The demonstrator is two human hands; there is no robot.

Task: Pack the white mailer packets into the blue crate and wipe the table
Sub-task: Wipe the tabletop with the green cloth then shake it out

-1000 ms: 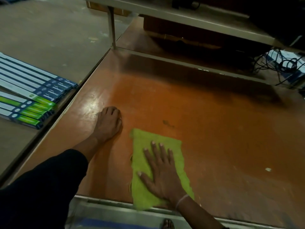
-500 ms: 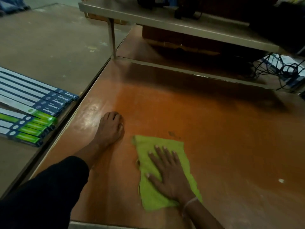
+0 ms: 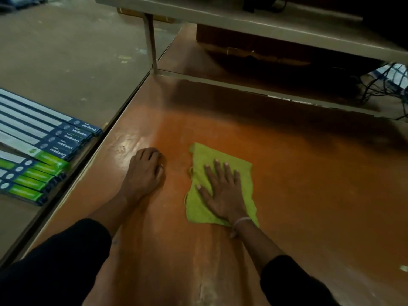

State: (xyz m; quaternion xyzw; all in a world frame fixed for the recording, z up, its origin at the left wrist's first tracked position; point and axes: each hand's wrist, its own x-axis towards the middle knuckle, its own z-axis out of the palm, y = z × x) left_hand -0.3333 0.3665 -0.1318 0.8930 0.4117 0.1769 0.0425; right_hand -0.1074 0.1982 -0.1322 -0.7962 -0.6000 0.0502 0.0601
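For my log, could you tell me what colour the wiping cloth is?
Yellow-green cloth, under the right hand; head view.

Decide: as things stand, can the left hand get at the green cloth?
Probably yes. The left hand rests on the table just beside the cloth, nothing between; only the right hand presses on it.

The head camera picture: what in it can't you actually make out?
- Blue crate and white mailer packets: none in the head view.
- Table under the green cloth: hidden by cloth and right hand.
- Left hand: fingertips curled under, out of sight.
- Boxes: cut off by the left edge.
- Cables: dark, tangled.
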